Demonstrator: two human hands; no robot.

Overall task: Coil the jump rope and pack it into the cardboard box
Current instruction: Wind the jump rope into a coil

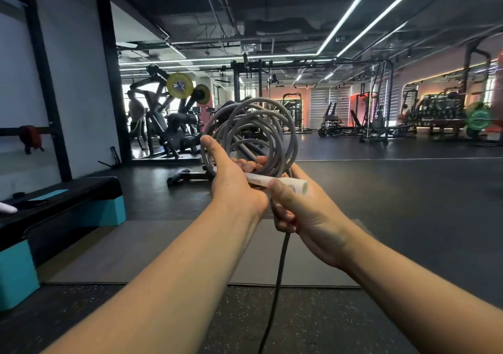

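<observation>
Here the left hand grips the coil at its near edge, thumb up along the loops and fingers curled through them, probably so the turns stay stacked while more rope is fed in. The right hand, just beside it, is curled round the white handle and the dark free strand, which hangs toward the floor between the forearms. The coil stands upright at chest height, grey, thick and springy, its loops loose and uneven. No box is in view. A step platform sits at left.
</observation>
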